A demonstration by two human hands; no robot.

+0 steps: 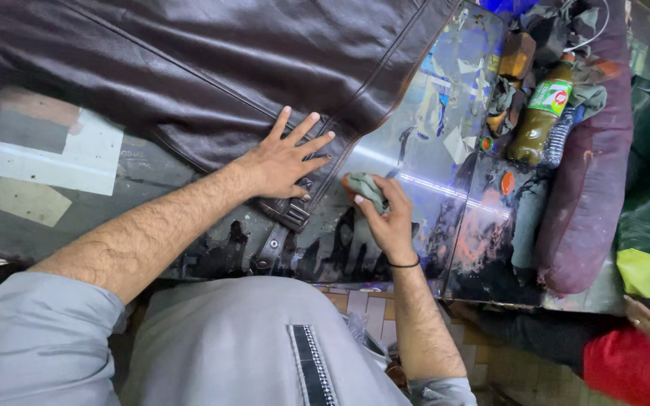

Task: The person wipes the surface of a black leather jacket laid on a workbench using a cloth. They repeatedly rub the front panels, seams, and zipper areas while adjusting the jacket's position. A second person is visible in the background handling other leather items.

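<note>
On the stained, paint-smeared worktable (pixel 445 150), a dark brown leather jacket (pixel 189 68) is spread flat and is pressed down near its hem by the left hand (pixel 283 162), palm down with the fingers splayed and nothing grasped. Just beside it, a small grey-green cloth (pixel 368 188) is pinched in the closed fingers of the right hand (pixel 391 222) against the tabletop at the jacket's strap. Further right, a green-labelled bottle (pixel 542 113) is seen lying among rags beside a maroon cushion (pixel 596 165).

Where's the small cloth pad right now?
In the head view the cloth pad is pinched in the right hand, just right of centre, beside the dark leather jacket's strap edge that the left hand presses flat.
</note>
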